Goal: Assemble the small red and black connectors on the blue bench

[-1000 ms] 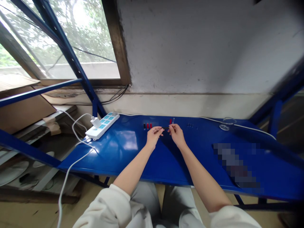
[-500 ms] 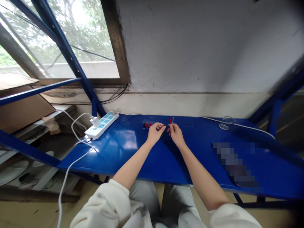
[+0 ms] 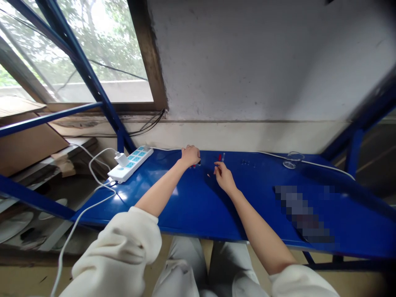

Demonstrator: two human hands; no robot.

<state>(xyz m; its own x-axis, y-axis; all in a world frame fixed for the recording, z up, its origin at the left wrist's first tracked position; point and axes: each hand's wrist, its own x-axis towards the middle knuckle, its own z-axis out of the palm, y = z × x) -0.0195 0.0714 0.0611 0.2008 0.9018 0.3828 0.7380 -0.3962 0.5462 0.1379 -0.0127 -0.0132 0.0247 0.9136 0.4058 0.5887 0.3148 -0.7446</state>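
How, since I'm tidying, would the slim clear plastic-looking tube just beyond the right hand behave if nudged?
The slim clear tube is probably light, being small. It looks rounded, so may roll; the glossy blue tabletop could let it slide.

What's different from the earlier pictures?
The left bare hand moved left and forward, apparently bringing the short black cylinder both hands held beside the small red cylinders. The right bare hand barely moved; whether either grips anything is unclear. The white power strip with blue sockets stayed put.
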